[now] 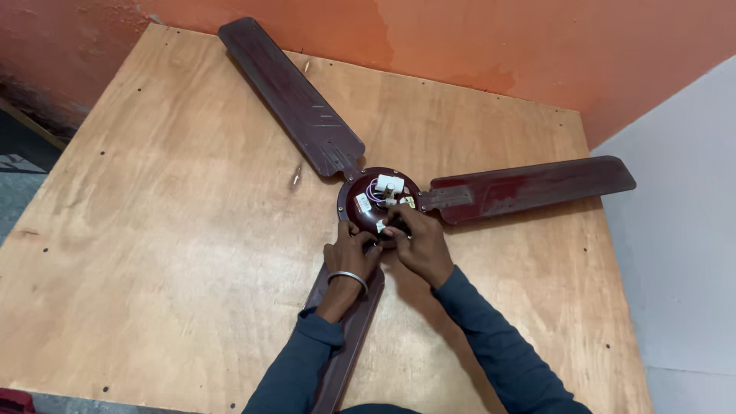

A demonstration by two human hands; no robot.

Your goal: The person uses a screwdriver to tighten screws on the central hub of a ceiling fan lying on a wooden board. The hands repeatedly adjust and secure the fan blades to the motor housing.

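Observation:
A dark maroon ceiling fan lies flat on a plywood table [169,230]. Its round motor hub [351,198] carries white connector blocks and thin wires [387,186]. Three blades spread out from it: one [295,100] toward the far left, one [529,186] to the right, one [349,337] toward me, partly under my left arm. My left hand [351,257], a metal bangle on its wrist, rests on the hub's near rim with fingers curled. My right hand [420,244] pinches something small at the hub's near edge; what it is I cannot make out.
A small screw or bolt [295,178] lies on the plywood just left of the hub. An orange wall [475,38] runs behind the table. A pale grey surface [682,230] borders the table's right side, and dark floor [19,165] shows at the left.

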